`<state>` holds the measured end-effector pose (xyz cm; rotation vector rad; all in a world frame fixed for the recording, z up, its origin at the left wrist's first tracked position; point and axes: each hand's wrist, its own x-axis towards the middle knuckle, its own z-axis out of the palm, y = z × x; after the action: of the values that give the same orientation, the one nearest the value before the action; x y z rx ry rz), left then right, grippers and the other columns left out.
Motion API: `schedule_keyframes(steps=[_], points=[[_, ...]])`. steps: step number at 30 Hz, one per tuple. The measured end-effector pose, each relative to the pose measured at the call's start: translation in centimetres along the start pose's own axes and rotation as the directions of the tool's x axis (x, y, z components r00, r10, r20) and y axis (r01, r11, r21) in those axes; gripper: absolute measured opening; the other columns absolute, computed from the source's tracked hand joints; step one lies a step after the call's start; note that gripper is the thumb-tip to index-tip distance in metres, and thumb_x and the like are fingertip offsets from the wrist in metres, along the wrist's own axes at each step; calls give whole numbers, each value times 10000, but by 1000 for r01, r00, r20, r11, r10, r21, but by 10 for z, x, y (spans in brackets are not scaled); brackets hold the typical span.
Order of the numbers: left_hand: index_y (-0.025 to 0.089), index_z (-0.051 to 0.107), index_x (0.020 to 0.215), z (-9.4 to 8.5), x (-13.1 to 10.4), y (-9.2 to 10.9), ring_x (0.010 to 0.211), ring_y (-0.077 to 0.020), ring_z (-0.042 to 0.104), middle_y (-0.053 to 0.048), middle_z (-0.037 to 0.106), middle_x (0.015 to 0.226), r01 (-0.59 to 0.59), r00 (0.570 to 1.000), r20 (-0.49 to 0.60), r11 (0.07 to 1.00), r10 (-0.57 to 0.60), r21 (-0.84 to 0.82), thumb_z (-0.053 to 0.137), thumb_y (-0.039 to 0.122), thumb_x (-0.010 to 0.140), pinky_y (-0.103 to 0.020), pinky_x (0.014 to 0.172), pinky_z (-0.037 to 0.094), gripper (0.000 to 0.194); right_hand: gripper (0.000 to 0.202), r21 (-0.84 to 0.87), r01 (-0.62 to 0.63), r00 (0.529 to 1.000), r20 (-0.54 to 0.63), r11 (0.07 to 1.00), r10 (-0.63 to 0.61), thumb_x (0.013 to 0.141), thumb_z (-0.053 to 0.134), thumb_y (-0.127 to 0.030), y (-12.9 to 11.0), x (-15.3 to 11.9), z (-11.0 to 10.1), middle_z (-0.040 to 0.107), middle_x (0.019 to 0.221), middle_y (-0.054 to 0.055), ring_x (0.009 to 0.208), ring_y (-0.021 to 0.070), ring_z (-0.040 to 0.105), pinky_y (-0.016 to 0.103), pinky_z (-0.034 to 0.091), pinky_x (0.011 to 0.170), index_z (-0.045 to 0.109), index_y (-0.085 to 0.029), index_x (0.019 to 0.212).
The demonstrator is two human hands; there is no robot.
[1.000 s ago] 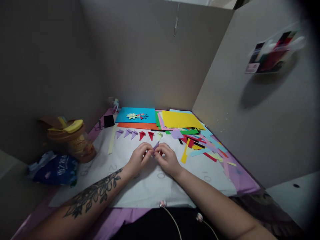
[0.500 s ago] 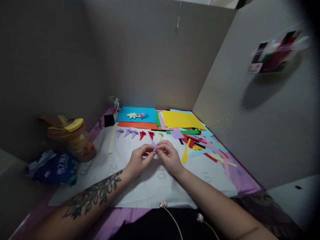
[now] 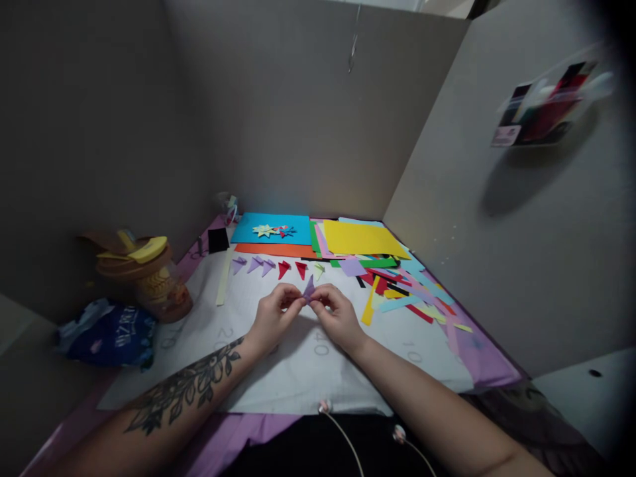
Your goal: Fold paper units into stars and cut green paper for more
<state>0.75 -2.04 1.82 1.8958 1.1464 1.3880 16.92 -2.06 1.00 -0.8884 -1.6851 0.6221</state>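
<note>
Between my hands, above the white sheet, is a small folded purple paper piece with its point upward. My left hand pinches its left side between thumb and fingers. On the other side, my right hand pinches it too; the fingertips cover its lower part. Beyond the hands lies a row of folded paper pieces: several purple ones, two red ones and a pale green one. Paper stars rest on a blue sheet farther back.
Right of my hands spreads a pile of coloured paper strips, with a yellow sheet behind. A lidded container and a blue packet stand at left. Grey panels enclose the table, and a clear holder hangs at right.
The purple paper piece has turned in my fingers, and its point now stands more upright and looks darker. Both hands stay in nearly the same place.
</note>
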Motion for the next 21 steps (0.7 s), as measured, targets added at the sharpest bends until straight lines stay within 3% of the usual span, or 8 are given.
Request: schedule_keyframes(steps=[10,14,17,21], points=[[173,583,874,0,2,2,700,-115,608,-13,645,802,66,996,57,996,-63,-60,574,260,800,-221,640,491,114,75,-47,-62,998,-5,997,62,815,550,-222,-2,1,0,583,718,7,668,133,535,255,445,621,579,-192,753],[163,595,841,3,5,3,676,-115,597,-8,640,771,128,992,26,987,-126,-93,596,231,766,-217,617,484,102,93,-33,-46,999,13,998,46,810,559,-220,-1,2,0,592,753,19,698,140,547,253,449,614,592,-194,727],[159,610,821,3,6,1,667,-112,586,-11,638,762,127,992,13,986,-126,-111,558,208,780,-218,616,477,83,97,17,-63,998,-20,998,64,812,558,-246,2,3,-1,587,853,45,814,163,565,257,466,632,585,-195,733],[160,628,883,3,5,-3,639,-104,581,-30,644,834,145,987,80,983,-136,-114,518,202,804,-215,586,472,142,133,164,-167,977,-102,972,185,790,584,-284,9,4,-2,585,881,34,768,149,574,254,475,621,529,-210,885]])
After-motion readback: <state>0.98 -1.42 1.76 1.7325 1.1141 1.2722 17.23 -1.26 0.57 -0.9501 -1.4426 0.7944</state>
